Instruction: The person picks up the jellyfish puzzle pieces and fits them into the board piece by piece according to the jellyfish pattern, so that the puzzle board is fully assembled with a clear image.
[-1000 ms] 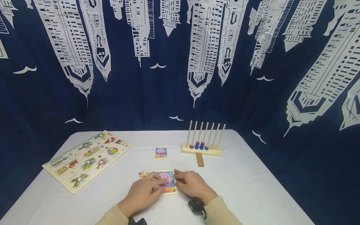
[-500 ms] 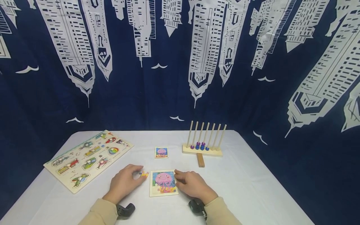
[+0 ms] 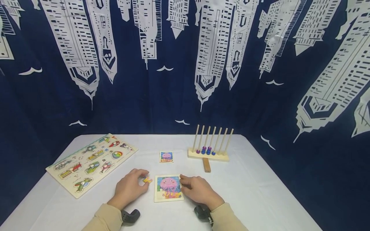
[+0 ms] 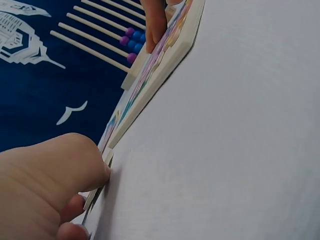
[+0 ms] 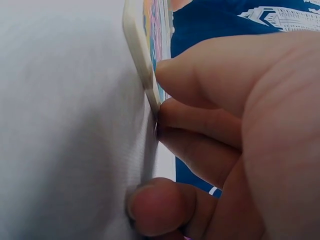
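Note:
A square jigsaw puzzle board (image 3: pixel 169 188) with a pink jellyfish picture lies flat on the white table. Its lower left part shows bare wood. Just left of the board, my left hand (image 3: pixel 129 186) pinches a small yellow and orange puzzle piece (image 3: pixel 147 179) between thumb and fingers. From the left wrist, the thumb sits against the edge of that piece (image 4: pixel 100 186), with fingertips beyond it. My right hand (image 3: pixel 199 190) holds the board's right edge; in the right wrist view the thumb lies on the board's rim (image 5: pixel 137 47) and fingers touch its corner.
A small jellyfish picture card (image 3: pixel 166 157) lies behind the board. Farther right stands a wooden bead rack (image 3: pixel 208 155) with upright pegs, purple and blue beads and a brown wooden block (image 3: pixel 206 165) before it. A large vehicle puzzle board (image 3: pixel 92 163) lies at the left.
My left hand has moved left off the puzzle board to the loose piece, which has since turned slightly between its fingers. The right hand has stayed at the board's edge.

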`<state>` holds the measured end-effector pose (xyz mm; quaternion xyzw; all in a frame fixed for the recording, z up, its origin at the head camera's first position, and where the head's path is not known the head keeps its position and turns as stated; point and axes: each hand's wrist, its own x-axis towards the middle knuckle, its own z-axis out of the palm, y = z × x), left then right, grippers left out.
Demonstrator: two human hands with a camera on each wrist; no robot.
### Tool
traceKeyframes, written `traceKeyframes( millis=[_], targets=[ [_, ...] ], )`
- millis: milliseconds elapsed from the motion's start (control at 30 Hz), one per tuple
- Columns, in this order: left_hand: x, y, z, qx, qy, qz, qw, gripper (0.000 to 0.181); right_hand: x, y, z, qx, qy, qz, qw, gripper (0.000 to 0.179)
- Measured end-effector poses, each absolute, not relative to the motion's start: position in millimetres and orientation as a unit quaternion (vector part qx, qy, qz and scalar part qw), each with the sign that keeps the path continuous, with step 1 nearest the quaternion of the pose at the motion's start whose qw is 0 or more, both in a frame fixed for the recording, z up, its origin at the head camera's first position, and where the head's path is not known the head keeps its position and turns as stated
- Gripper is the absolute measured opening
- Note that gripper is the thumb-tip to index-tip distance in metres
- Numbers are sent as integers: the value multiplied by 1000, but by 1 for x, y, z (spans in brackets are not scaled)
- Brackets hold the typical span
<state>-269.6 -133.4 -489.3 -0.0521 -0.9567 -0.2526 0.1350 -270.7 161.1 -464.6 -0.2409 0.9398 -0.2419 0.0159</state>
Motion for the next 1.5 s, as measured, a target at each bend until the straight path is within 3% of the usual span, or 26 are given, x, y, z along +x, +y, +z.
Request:
traceKeyframes(
  millis=[667, 900, 1200, 1500],
  targets=[
    [-266, -134, -485, -49, -943, -305, 122, 48, -269, 162, -466, -251, 937, -241, 20, 39],
    [-260, -127, -479, -128, -922, -352, 96, 41, -269, 164, -467, -242, 939, -244, 22, 39],
    [-247, -124, -473, -272, -885, -378, 7, 31, -270, 163, -467, -246, 937, -248, 21, 39],
    [-248, -124, -480, -286, -888, -360, 16, 28, -272, 162, -467, -252, 935, -248, 17, 39]
  ],
)
